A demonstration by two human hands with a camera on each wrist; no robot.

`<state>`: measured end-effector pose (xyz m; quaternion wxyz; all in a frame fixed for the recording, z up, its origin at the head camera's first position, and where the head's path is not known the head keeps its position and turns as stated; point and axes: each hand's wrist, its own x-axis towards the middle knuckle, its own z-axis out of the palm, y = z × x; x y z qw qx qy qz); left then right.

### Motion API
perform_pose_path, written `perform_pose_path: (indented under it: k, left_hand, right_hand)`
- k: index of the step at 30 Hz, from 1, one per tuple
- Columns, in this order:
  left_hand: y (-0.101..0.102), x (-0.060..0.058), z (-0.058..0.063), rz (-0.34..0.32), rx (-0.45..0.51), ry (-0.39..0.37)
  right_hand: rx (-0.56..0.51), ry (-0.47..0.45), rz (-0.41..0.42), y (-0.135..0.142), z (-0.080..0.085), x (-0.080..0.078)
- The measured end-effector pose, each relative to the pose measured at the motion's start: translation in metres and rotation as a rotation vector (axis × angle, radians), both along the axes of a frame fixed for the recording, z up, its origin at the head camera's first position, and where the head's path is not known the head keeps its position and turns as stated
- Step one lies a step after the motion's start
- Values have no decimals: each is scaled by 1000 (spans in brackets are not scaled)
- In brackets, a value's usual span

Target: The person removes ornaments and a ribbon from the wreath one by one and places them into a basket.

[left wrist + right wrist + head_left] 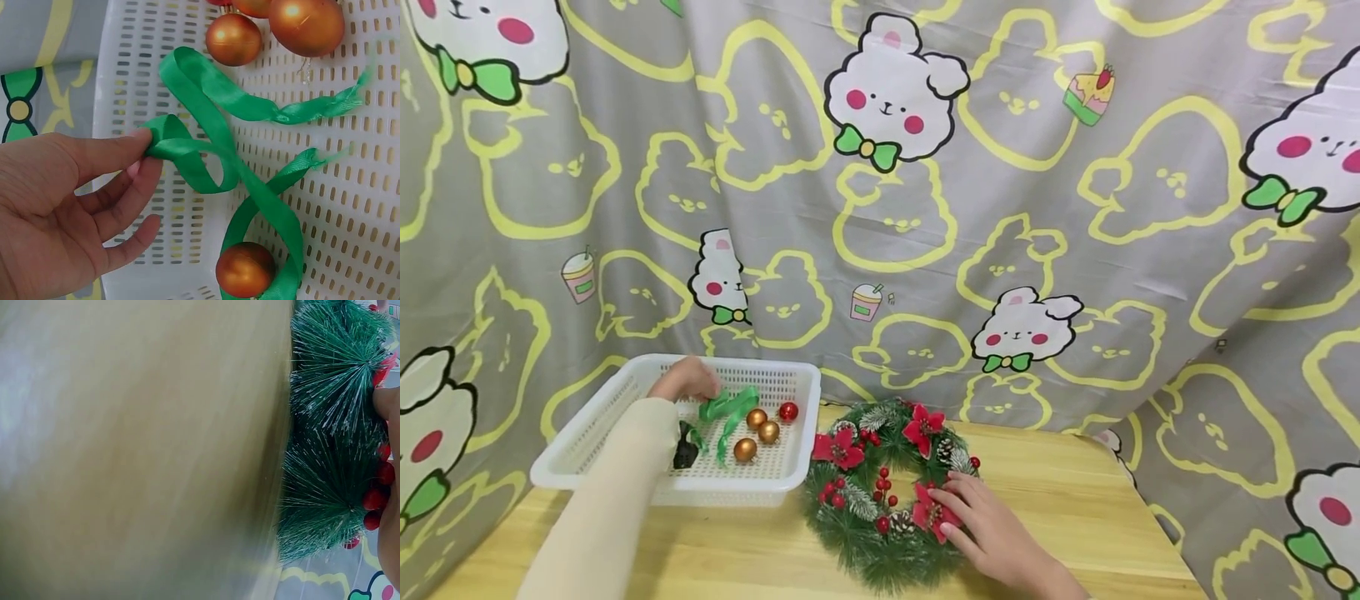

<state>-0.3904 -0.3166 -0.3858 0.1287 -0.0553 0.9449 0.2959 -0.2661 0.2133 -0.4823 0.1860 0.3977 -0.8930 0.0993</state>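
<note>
Over the white plastic basket [808, 425], my left hand [685, 380] pinches a green ribbon [730, 405] between thumb and fingertips. In the left wrist view the ribbon [273, 206] loops from the fingertips down onto the slotted basket floor, its ends frayed. My right hand [992, 529] rests with extended fingers on a red flower [931, 512] of the green wreath [880, 558]. The wreath carries more red flowers, berries and pinecones. Only an edge of the right hand [389, 506] shows in the right wrist view, beside the wreath's needles [331, 456].
Several gold baubles [745, 450], a red bauble [787, 412] and a black item [686, 447] of unclear kind lie in the basket. Basket and wreath stand side by side on a wooden table [1060, 500]. A grey patterned curtain [910, 225] hangs behind.
</note>
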Motion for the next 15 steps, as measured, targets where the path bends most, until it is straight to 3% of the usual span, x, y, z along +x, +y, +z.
perform_pose_path:
  k: [4,15]
  left_hand:
    - [-4,0,-5,-25,-36,-37]
    - [-4,-1,-14,27,4,5]
  right_hand:
    - [0,-2,7,0,1,1]
    - [12,2,9,0,1,-1]
